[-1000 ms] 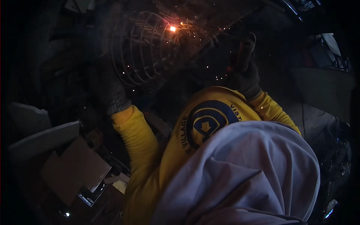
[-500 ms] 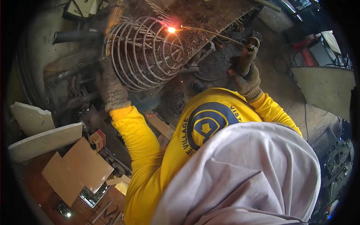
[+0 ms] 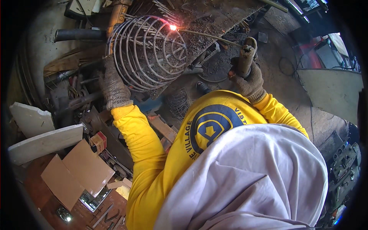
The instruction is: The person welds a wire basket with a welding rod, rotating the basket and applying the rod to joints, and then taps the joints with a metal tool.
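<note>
A metal wire cage (image 3: 153, 69), built of curved rings narrowing to a small hub, lies on its side on the dark bench. My left hand (image 3: 116, 86), in a knitted glove, is at the cage's left rim and seems closed round it, though the fingers are mostly hidden. In my gloved right hand (image 3: 251, 82) is a welding electrode holder (image 3: 245, 61), gripped firmly. From its jaws a thin welding rod (image 3: 211, 36) runs left toward the cage. At the rod's far end, a bright red-white glow (image 3: 173, 27) sits on the upper rings.
An orange tool (image 3: 117, 17) and a dark pipe (image 3: 79, 35) lie beyond my left hand. Loose metal rods (image 3: 166, 13) and dark grit cover the bench (image 3: 214, 15). Cut cardboard (image 3: 82, 168) and pale boards (image 3: 48, 143) are at left; a curved panel (image 3: 331, 92) stands at right.
My right hand and the electrode holder have shifted slightly left. The glow has moved a little up and left and is smaller. My left hand stays at the cage rim.
</note>
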